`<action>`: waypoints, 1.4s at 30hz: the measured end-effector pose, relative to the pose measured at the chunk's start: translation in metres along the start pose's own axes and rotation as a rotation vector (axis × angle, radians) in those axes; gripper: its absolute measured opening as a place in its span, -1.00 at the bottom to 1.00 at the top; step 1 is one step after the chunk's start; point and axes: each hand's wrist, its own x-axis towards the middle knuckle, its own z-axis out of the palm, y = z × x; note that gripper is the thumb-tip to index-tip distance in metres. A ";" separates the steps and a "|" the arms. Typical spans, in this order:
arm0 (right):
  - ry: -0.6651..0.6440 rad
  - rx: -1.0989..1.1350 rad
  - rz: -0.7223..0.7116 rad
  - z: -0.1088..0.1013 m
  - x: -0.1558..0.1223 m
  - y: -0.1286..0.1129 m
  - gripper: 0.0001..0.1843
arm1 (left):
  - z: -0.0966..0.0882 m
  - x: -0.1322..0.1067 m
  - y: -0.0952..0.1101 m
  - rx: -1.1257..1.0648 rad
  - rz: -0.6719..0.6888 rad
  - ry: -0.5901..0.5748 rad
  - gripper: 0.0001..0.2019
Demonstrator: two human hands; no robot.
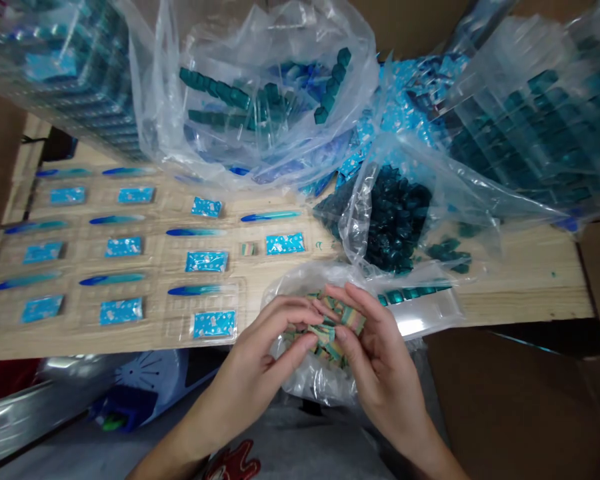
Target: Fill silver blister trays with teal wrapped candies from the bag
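As I read the head camera from my desk, the rainbow-striped pieces [326, 333] form a loose clump at lower centre of the frame, pinched between both hands just over a clear plastic bag [293, 377] that holds more of them. I judge the step in hand to be drawing pieces out of that bag and working them apart. The left hand [260, 353] and right hand [375, 340] both stand narrow, fingers curled inward and closed on the clump, fingertips nearly meeting; I cannot tell how many pieces each holds. The pieces look bunched, so the next move calls for teasing one free. Up and left of the hands, a single striped piece [249, 249] sits in a clear blister tray [230, 288], among blue foil packets [207, 261] and slim blue-tipped sticks [196, 233], on a wooden board [530, 287]. At upper right of the centre, a bag of dark teal pieces [397, 220] slumps on the same board.
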 end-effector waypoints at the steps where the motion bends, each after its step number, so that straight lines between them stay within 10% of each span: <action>1: -0.007 -0.023 0.001 0.000 0.000 0.001 -0.47 | 0.001 -0.001 -0.001 -0.004 0.005 -0.007 -0.75; 14: 0.071 0.192 0.203 0.003 0.009 -0.010 -0.85 | 0.006 0.000 -0.004 -0.221 0.121 0.215 -0.74; 42: 0.058 -0.044 -0.094 0.001 0.007 -0.005 -0.66 | 0.023 -0.005 -0.014 -0.220 0.176 0.378 -0.82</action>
